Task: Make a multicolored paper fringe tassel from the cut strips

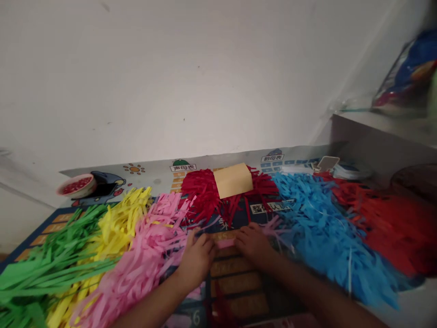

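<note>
Together, left hand (199, 256) and right hand (253, 245) – both curled – hold a pink strip (225, 243).

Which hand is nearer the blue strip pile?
Right. The right hand is just to the left of the blue strip pile; the left hand is farther off, beside the pink strip pile.

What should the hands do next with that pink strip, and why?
Maybe ease the pink strip over onto the pink pile. The left hand and right hand seem to hold the strip between them, that pile lies just beside the left hand, and colours mostly have their own piles, like the green pile and blue pile.
</note>
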The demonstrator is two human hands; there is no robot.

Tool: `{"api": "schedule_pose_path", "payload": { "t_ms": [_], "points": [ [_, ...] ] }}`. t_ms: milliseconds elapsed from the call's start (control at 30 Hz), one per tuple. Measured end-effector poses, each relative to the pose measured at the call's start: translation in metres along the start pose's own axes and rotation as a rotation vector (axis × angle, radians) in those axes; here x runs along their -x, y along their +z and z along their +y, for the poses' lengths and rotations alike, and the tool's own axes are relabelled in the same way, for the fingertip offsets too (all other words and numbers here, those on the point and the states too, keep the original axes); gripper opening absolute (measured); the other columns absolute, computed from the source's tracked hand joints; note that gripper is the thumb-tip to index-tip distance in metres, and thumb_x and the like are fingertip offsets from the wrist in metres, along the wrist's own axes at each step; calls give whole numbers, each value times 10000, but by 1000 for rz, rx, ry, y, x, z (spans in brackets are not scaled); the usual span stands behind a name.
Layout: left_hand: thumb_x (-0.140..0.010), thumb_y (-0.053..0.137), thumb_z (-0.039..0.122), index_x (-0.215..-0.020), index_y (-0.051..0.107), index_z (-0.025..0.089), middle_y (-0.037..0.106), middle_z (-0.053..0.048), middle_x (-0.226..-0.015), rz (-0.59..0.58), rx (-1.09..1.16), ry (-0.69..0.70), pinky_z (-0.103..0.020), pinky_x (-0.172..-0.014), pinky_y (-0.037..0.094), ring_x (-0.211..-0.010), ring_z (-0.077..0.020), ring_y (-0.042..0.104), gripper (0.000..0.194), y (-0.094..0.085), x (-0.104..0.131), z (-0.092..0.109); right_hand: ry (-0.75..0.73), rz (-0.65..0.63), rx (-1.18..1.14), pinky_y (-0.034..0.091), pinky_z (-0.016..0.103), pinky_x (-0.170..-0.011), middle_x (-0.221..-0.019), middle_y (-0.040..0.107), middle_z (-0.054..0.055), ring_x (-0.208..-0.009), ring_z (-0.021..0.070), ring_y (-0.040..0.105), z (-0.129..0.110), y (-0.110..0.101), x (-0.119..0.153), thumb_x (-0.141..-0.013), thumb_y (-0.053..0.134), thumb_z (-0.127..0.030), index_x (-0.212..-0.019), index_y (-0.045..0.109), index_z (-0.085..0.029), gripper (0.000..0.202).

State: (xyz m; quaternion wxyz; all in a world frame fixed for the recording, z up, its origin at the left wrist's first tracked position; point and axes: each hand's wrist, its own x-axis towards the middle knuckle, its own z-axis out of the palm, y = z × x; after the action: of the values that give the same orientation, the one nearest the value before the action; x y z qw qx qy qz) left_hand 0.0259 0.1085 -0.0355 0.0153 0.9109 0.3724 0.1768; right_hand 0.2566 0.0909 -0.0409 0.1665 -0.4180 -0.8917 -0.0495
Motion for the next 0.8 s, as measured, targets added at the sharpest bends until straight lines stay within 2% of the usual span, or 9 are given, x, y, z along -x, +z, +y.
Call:
{"api": "schedule_pose_path", "payload": {
  "t_ms": [67,167,267,333,467,567,700,767,800],
  "points": [
    [-912,550,132,-939,669,267,676,7,-830,21,12,47,-486,-1019,254,-870,-195,551,182,-3,7,-4,32,3,-53,302,385,-833,-912,689,34,-923,206,538,6,2,9,-915,602,-160,-910,662,-211,79],
    [-942,530,195,-905,692,261,682,13,-776,82,126,71,-434,-919,326,-782,-177,571,179,-6,11,-13,170,-20,-217,310,366,-833,-906,703,9,-931,197,546,16,0,17,-888,655,-181,-896,706,-245,82],
    [-942,538,298,-832,709,258,680,7,-748,58,286,-8,-362,-765,367,-732,-174,586,207,-7,8,-21,297,-40,-307,339,323,-786,-858,698,-17,-890,176,557,23,-7,17,-828,737,-224,-815,728,-253,32],
    [-929,554,314,-798,709,253,678,1,-754,25,319,-85,-351,-732,366,-737,-182,595,212,-7,6,-22,329,-47,-318,346,309,-769,-864,686,-22,-885,170,559,25,-11,13,-800,766,-248,-805,732,-255,35],
    [-913,553,273,-745,678,226,656,-10,-742,-6,279,-167,-362,-746,364,-748,-201,595,215,-6,5,-19,420,-100,-336,337,314,-777,-854,657,-17,-878,172,548,25,-15,6,-813,749,-281,-782,719,-235,63],
    [-903,538,254,-719,657,211,636,-22,-738,-44,219,-195,-370,-742,359,-749,-211,582,223,-6,2,-17,482,-145,-338,330,308,-765,-820,644,-15,-874,174,541,24,-15,0,-799,742,-240,-727,686,-209,96],
    [-832,603,205,-702,640,206,634,-24,-731,-119,93,-257,-385,-747,360,-759,-223,575,135,-10,-4,-13,519,-147,-304,312,312,-699,-749,626,0,-796,185,531,21,-17,-7,-763,730,-227,-666,637,-183,142],
    [-803,638,172,-788,650,214,658,-25,-802,-102,23,-225,-401,-780,356,-810,-230,577,46,-13,-6,-9,492,-140,-280,308,330,-726,-825,647,16,-840,196,530,18,-18,-8,-765,710,-195,-741,647,-185,69],
    [-800,647,154,-845,653,229,666,-19,-840,-78,-7,-162,-416,-813,348,-840,-231,573,88,-13,-6,-7,430,-134,-264,303,346,-757,-879,659,17,-887,203,526,16,-18,-8,-778,696,-178,-787,654,-196,47]
  ]
}}
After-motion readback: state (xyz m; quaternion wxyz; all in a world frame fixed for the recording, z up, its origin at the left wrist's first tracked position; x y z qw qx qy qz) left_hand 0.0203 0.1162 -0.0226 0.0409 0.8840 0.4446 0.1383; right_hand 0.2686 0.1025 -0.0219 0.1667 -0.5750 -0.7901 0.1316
